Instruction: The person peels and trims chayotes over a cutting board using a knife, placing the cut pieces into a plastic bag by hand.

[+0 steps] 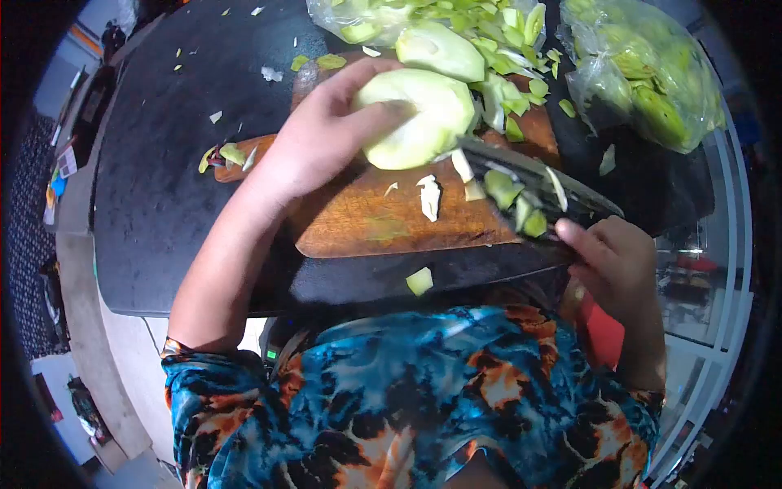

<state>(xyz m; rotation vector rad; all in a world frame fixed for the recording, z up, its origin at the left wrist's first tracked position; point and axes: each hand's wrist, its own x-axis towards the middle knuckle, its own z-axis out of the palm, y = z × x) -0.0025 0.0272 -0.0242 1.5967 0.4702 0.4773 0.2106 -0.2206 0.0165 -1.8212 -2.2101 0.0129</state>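
Observation:
My left hand (338,126) grips a pale green peeled piece of fruit or vegetable (419,118), its thumb across the broad face. My right hand (607,257) is closed round the handle end of a knife (562,183), whose blade points up and left to the lower right edge of the piece. Several green scraps (513,196) lie on or beside the blade, blurred. Below is a wooden cutting board (350,220) with a white scrap (429,198) on it. A second pale piece (440,50) rests just behind the held one.
Peelings and chopped bits (489,20) spread over a plastic bag at the back. A clear bag of green pieces (652,77) stands at the back right. Loose scraps, one a green chunk (419,282) near the front edge, dot the dark table (179,236).

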